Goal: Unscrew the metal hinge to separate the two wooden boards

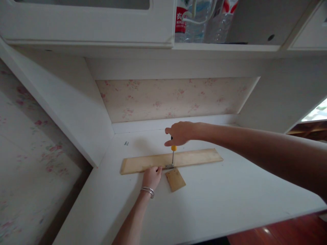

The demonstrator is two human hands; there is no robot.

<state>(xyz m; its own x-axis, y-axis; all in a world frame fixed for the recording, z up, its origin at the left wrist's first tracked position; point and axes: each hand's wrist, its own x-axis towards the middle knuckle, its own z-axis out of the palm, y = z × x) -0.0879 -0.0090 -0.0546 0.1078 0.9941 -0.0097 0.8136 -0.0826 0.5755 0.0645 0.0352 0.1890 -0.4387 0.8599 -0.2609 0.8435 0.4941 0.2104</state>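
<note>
My right hand (pixel 180 133) is closed around a screwdriver with a yellow-and-black handle (pixel 174 148). The screwdriver stands upright, its thin metal shaft reaching down to a small metal hinge (pixel 169 166) on the front edge of a long, light wooden board (pixel 196 157). My left hand (pixel 152 177), with metal bangles at the wrist, is closed on the board's front edge just left of the hinge. Its fingertips are partly hidden. A small square wooden piece (pixel 175 180) with small holes near one edge lies just in front of the hinge.
The board lies on a white desktop (pixel 217 197) between white side panels (pixel 63 98). Overhead, a cabinet (pixel 89 27) has an open compartment with plastic bottles (pixel 198 23). Floral wallpaper (pixel 173 98) shows behind. Reddish flooring (pixel 276 231) lies beyond the desktop's front edge.
</note>
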